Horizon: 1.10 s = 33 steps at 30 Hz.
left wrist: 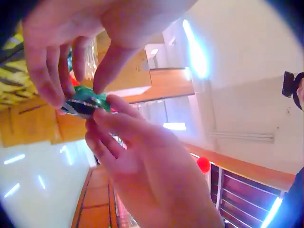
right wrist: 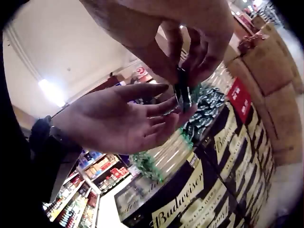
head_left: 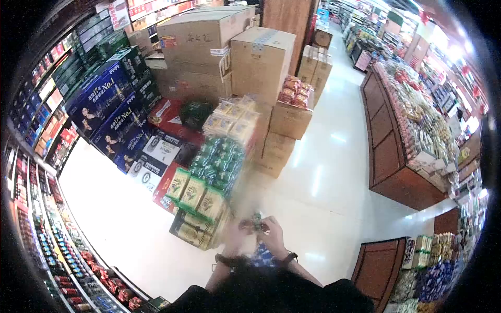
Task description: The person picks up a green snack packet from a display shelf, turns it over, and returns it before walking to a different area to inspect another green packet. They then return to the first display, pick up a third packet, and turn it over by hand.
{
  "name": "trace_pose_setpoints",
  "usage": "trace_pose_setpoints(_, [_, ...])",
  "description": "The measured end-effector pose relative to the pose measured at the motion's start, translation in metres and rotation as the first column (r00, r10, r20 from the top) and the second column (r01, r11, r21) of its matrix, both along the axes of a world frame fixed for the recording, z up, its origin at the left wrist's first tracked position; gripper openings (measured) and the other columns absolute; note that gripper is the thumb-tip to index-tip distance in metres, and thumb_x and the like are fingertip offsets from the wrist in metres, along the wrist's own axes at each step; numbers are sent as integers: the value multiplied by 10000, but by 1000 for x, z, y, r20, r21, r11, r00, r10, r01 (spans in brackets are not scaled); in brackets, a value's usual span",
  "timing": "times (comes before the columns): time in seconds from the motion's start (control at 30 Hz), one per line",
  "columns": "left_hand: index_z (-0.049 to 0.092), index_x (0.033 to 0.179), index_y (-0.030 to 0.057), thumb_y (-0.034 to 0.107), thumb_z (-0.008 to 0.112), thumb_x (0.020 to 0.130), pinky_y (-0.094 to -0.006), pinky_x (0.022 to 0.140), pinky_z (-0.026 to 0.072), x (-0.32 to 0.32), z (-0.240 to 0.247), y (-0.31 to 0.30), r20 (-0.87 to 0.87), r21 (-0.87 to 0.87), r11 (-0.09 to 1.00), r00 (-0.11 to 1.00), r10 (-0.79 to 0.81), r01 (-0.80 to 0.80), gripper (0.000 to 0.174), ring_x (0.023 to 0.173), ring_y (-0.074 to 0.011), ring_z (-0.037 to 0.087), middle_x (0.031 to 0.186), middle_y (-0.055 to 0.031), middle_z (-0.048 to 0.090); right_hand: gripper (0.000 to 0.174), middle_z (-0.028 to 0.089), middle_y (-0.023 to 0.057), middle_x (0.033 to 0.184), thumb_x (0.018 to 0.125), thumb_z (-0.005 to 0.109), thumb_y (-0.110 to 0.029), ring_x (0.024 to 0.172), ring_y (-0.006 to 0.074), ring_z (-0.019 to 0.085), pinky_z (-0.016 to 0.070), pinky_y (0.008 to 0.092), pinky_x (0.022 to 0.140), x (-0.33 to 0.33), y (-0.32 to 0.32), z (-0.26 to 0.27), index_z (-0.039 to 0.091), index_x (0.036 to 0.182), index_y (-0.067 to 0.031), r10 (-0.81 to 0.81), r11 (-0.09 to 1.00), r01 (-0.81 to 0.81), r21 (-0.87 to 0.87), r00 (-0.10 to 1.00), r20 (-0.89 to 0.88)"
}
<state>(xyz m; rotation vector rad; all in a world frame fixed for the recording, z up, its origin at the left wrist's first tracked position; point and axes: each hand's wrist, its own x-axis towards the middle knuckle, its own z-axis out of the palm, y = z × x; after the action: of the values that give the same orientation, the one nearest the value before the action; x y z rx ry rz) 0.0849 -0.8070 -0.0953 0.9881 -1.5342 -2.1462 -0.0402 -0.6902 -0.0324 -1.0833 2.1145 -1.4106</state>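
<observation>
A small, shiny green-and-dark packet (head_left: 255, 223) is between both hands, in front of the body. In the left wrist view the packet (left wrist: 86, 102) shows pale lettering. My right hand (head_left: 272, 238) pinches it between thumb and fingers. My left hand (head_left: 237, 241) has its thumb and fingertips at the opposite edge, also holding it. In the right wrist view the left hand (right wrist: 128, 116) turns palm up with fingers fairly straight, their tips at the lower part of the packet (right wrist: 182, 90). Part of the packet is hidden behind the fingers.
Beside the hands stands a stack of Budweiser cartons (right wrist: 190, 190), topped with green packets (head_left: 216, 161) and yellow-green bags (head_left: 195, 195). Tall cardboard boxes (head_left: 261, 57) rise behind. Drink shelves (head_left: 47, 224) line the left; a wooden display counter (head_left: 383, 135) stands right, across the aisle.
</observation>
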Motion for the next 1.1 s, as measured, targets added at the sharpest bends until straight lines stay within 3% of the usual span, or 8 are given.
trace_pose_setpoints(0.03, [538, 1296, 15, 57, 625, 946, -326, 921, 538, 6, -19, 13, 68, -103, 992, 995, -68, 75, 363, 1099, -175, 602, 1205, -74, 602, 301, 605, 105, 1021, 758, 717, 64, 899, 226, 671, 571, 324, 773, 11, 21, -1, 661, 1043, -16, -39, 999, 38, 24, 999, 33])
trace_pose_setpoints(0.1, [525, 1328, 2, 44, 631, 937, -308, 903, 542, 17, -16, 44, 51, 44, 986, 985, -162, 160, 407, 1107, -181, 616, 1211, -88, 610, 297, 607, 94, 1020, 758, 704, 90, 897, 187, 666, 571, 303, 768, 32, 60, -2, 657, 1036, -4, -132, 990, 126, 62, 986, 101])
trace_pose_setpoints(0.17, [512, 1364, 7, 49, 649, 932, -291, 894, 539, 19, -4, 68, -191, 299, 922, 962, -196, 247, 456, 1096, -180, 632, 1225, -99, 626, 281, 616, 90, 1008, 757, 707, 94, 880, 185, 670, 570, 297, 767, 46, 96, -10, 668, 1014, -11, -255, 967, 253, 34, 965, 64])
trace_pose_setpoints(0.23, [510, 1376, 21, 65, 659, 935, -292, 905, 531, 25, 11, 98, -40, 154, 904, 916, -398, 400, 468, 1092, -176, 633, 1233, -99, 632, 274, 622, 90, 1002, 757, 712, 93, 876, 186, 672, 571, 292, 765, 68, 133, 0, 670, 1005, -15, -338, 941, 334, 56, 933, 119])
trace_pose_setpoints(0.4, [563, 1280, 49, 134, 694, 940, -285, 857, 511, 5, 53, 159, -37, 201, 779, 799, -600, 594, 374, 1072, -141, 624, 1189, -63, 656, 261, 642, 72, 1003, 774, 720, 89, 857, 161, 669, 547, 275, 715, 99, 212, 8, 675, 1001, -30, -588, 802, 597, -22, 795, 149])
trace_pose_setpoints(0.5, [544, 1301, 54, 140, 699, 936, -289, 856, 512, -15, 67, 206, -15, 128, 628, 634, -773, 768, 405, 1062, -145, 624, 1188, -65, 652, 245, 640, 65, 1014, 784, 725, 84, 847, 146, 667, 543, 264, 703, 116, 264, 6, 671, 996, -27, -726, 672, 740, 35, 649, 228])
trace_pose_setpoints(0.77, [530, 1316, 31, 135, 667, 922, -323, 876, 528, -22, 92, 396, -97, -28, 256, 252, -963, 966, 429, 1102, -179, 622, 1232, -105, 644, 243, 650, 51, 998, 794, 734, 83, 805, 131, 684, 568, 250, 685, 179, 440, 15, 647, 997, -18, -908, 288, 956, -56, 292, 301])
trace_pose_setpoints(1.1, [522, 1329, 83, 52, 704, 902, -259, 713, 522, 46, 75, 663, -16, -37, -134, -134, -991, 990, 465, 995, -144, 655, 1134, -82, 678, 279, 659, 53, 1000, 751, 733, 99, 783, 135, 690, 566, 257, 657, 300, 672, 7, 643, 995, -2, -939, -63, 997, 49, -76, 336])
